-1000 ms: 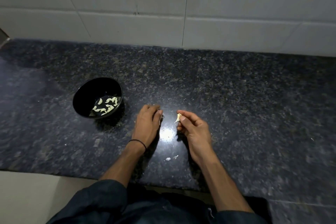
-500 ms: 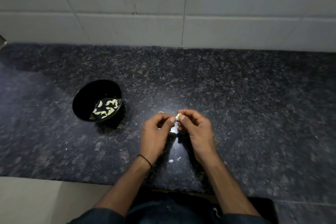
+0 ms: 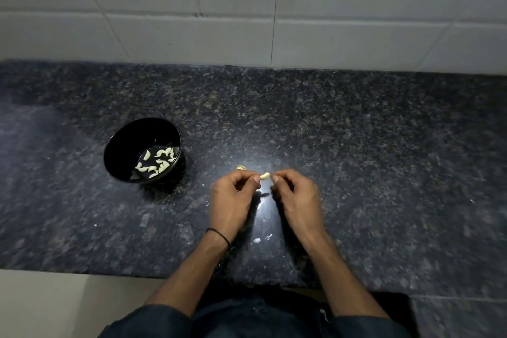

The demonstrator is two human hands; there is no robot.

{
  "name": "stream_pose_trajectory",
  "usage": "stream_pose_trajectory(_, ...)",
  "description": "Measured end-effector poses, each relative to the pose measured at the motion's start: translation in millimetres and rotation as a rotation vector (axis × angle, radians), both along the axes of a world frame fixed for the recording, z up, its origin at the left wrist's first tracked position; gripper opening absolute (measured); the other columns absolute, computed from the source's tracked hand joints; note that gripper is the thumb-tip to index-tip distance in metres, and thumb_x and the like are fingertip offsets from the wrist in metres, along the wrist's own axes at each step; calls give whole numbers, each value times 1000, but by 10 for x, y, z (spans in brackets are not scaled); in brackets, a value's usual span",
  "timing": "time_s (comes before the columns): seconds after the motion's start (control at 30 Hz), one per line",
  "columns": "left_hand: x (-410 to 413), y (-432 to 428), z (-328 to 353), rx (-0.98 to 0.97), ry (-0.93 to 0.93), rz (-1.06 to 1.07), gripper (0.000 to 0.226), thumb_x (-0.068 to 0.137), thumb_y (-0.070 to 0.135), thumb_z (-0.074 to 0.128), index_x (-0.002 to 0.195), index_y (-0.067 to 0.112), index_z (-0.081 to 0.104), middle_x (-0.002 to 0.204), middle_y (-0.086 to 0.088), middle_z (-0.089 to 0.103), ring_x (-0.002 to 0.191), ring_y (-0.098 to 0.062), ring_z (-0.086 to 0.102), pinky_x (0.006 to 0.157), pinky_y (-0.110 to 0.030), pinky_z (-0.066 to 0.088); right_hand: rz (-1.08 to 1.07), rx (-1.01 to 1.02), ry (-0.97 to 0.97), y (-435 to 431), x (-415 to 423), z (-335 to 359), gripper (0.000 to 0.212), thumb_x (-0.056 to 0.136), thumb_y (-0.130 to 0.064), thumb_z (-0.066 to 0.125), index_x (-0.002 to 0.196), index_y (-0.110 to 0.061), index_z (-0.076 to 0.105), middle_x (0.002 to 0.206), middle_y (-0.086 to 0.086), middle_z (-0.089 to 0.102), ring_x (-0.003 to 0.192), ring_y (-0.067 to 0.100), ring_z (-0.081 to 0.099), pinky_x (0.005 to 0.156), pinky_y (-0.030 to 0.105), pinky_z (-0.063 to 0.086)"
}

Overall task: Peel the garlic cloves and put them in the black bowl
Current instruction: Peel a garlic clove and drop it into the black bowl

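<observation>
Left grip (image 3: 233, 200) and right grip (image 3: 299, 200), apart a second ago with the clove in the right alone, now meet above the counter (image 3: 356, 145). Each pinches one end of the garlic clove (image 3: 264, 175) between curled fingertips. The clove looks pale and bare, so peeling seems nearly done. The black bowl (image 3: 120, 151), holding peeled cloves (image 3: 157, 162), stands to the left. Skin scraps (image 3: 260, 239) lie between the wrists. No writing is legible.

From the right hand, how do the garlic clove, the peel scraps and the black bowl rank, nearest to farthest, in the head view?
1. Garlic clove, at the fingertips of the right hand.
2. Peel scraps, on the counter between the wrists.
3. Black bowl, far to the left.
</observation>
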State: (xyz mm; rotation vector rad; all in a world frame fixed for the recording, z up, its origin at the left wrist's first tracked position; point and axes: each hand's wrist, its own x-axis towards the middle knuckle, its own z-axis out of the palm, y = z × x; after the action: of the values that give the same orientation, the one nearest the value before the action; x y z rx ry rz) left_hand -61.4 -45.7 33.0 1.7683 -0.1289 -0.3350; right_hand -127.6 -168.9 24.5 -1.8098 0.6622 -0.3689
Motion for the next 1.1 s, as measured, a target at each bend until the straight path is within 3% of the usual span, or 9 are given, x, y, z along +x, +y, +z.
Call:
stream_pose_trajectory(0.1, -15, 5, -54, 62, -24, 3, 12, 89, 10, 72, 83, 18, 78, 81, 8, 76, 82, -8, 70, 82, -27, 53, 20, -137, 3, 0, 9, 22, 11, 92, -7, 67, 93, -14, 76, 88, -7, 69, 84, -2, 63, 71, 4, 41)
stream_pose_trajectory(0.23, -51, 3, -45, 96, -47, 18, 8, 88, 10, 73, 86, 14, 79, 82, 7, 77, 75, -3, 68, 76, -17, 50, 38, -179, 3, 44, -10, -9, 26, 91, 4, 60, 104, -11, 77, 102, -7, 68, 94, -10, 60, 83, 1, 40)
stream_pose_trajectory(0.33, -65, 8, -19, 118, -52, 22, 7, 88, 11, 73, 87, 15, 79, 82, 9, 76, 75, -1, 69, 73, -12, 49, 9, -149, 5, 76, -37, 20, 19, 97, -9, 60, 107, -13, 76, 102, -9, 68, 95, -12, 59, 82, 1, 39)
stream_pose_trajectory(0.53, -89, 10, -21, 134, -57, 0, 8, 88, 15, 73, 83, 18, 79, 75, 9, 75, 72, -6, 72, 72, -20, 55, 27, -34, -2, 128, -63, 79, 16, 100, -23, 59, 99, -21, 75, 97, -11, 71, 94, -1, 64, 81, 11, 46)
stream_pose_trajectory(0.67, -105, 0, 20, 101, -28, -3, 11, 88, 14, 73, 79, 16, 77, 69, 6, 74, 64, -4, 70, 65, -15, 51, -3, 130, -29, 110, -56, 103, 12, 95, -16, 66, 89, -17, 76, 82, -3, 75, 79, 10, 71, 72, 24, 56)
stream_pose_trajectory(0.8, -123, -34, -3, -65, 193, 38, 20, 91, 15, 70, 72, 11, 73, 61, -5, 67, 55, -25, 63, 61, -46, 56, -93, 342, -76, 140, -26, 113, 11, 94, -7, 67, 86, -10, 74, 74, 9, 72, 66, 13, 65, 59, 23, 53)
stream_pose_trajectory(0.97, -124, -23, 19, -120, 232, 67, 18, 94, 11, 67, 76, 5, 70, 59, 0, 62, 53, -24, 62, 56, -39, 53, -193, 532, -118, 46, -11, 119, 10, 95, -8, 66, 89, -8, 73, 68, 4, 66, 57, 12, 52, 50, 19, 42)
stream_pose_trajectory(1.03, -110, -19, -2, -47, 147, 12, 17, 94, 11, 65, 78, 9, 71, 65, 0, 68, 60, -28, 69, 63, -42, 58, -183, 523, -117, 48, -17, 107, 11, 95, -9, 66, 87, -11, 73, 69, 5, 67, 59, 15, 53, 51, 22, 42)
stream_pose_trajectory(1.1, -108, -32, -35, 76, 49, -47, 16, 94, 8, 64, 84, 14, 74, 74, 3, 74, 70, -17, 72, 71, -31, 59, -165, 512, -108, 77, -25, 91, 12, 95, -12, 67, 87, -13, 75, 70, 6, 68, 61, 15, 54, 54, 26, 43)
